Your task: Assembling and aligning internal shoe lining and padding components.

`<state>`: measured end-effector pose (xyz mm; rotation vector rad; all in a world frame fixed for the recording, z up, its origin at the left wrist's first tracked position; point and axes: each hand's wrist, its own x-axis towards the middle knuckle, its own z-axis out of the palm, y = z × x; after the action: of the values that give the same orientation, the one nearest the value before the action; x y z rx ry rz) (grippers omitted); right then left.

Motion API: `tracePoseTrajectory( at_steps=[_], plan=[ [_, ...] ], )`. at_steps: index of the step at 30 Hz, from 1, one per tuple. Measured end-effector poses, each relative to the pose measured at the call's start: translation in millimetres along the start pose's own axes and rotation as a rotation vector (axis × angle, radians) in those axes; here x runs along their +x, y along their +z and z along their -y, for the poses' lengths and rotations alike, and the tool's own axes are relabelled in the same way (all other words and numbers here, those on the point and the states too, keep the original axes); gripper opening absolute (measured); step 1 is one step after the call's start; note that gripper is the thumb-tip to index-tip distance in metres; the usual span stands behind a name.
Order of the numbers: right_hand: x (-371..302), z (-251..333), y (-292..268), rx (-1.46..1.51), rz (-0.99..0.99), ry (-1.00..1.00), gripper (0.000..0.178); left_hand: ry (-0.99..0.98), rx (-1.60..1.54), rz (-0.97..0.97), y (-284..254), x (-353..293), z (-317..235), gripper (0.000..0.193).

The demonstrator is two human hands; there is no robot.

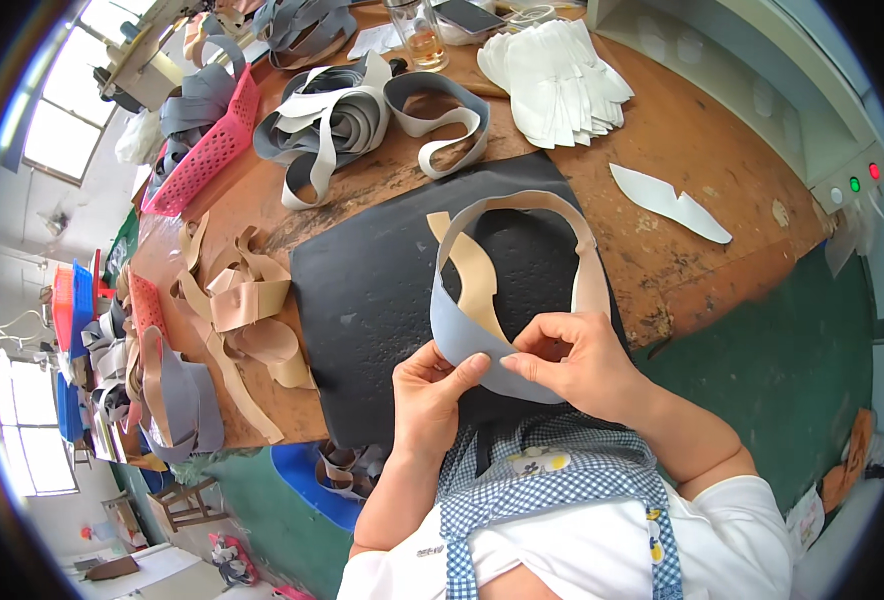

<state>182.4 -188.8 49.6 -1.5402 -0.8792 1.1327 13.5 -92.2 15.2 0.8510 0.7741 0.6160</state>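
- Pink basket [212, 145] of grey strips: beyond the far left corner of the black mat [352, 290], its left wall mostly hidden.
- Tan strips [252, 305]: left of the mat on the worktop [307, 228], tangled.
- Blue bin [297, 492]: below the mat's near left corner, cut off by the worktop edge.
- Coiled grey and white strip [347, 110]: beyond the mat's far edge.
- Left hand [430, 388]: at the mat's near edge, pinching the band; some fingertips are hidden behind it.
- Band [454, 318]: looped over the mat, blue-grey outside and beige inside, its long axis running roughly near to far, the curve pointing away from the person. A tan length [474, 270] shows inside; its join is hidden.
- White shirt [562, 535]: below the mat; small dark print at its left is too small to make out.
- White stack [557, 85]: past the mat's far right corner.
- Right hand [574, 362]: over the mat's near right, gripping the band between thumb and curled fingers.
- Notched white piece [670, 203]: right of the mat.
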Motion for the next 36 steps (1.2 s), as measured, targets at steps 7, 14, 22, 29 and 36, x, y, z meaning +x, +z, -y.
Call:
tracePoseTrajectory(
  at_steps=[7,14,22,29,36],
  plan=[
    [-5.4,-11.1,-0.9,-0.009,-0.012,-0.076,0.012,-0.011,0.019,0.021,-6.1,9.5,-11.4,0.017],
    [-0.1,-2.5,2.3,-0.014,-0.029,-0.071,0.012,0.004,0.068,0.003,-0.5,5.1,-5.8,0.015],
    [-0.6,-14.6,3.1,-0.132,-0.055,-0.180,0.016,-0.001,0.077,-0.001,-5.9,10.4,-10.1,0.014],
    [7.9,-4.0,8.6,-0.252,-0.088,-0.213,0.013,0.030,0.078,-0.030,0.0,2.9,-4.5,0.013],
    [4.0,-8.2,11.1,-0.091,0.002,-0.078,0.013,-0.010,0.049,-0.013,-6.7,12.4,-15.3,0.013]
  ],
)
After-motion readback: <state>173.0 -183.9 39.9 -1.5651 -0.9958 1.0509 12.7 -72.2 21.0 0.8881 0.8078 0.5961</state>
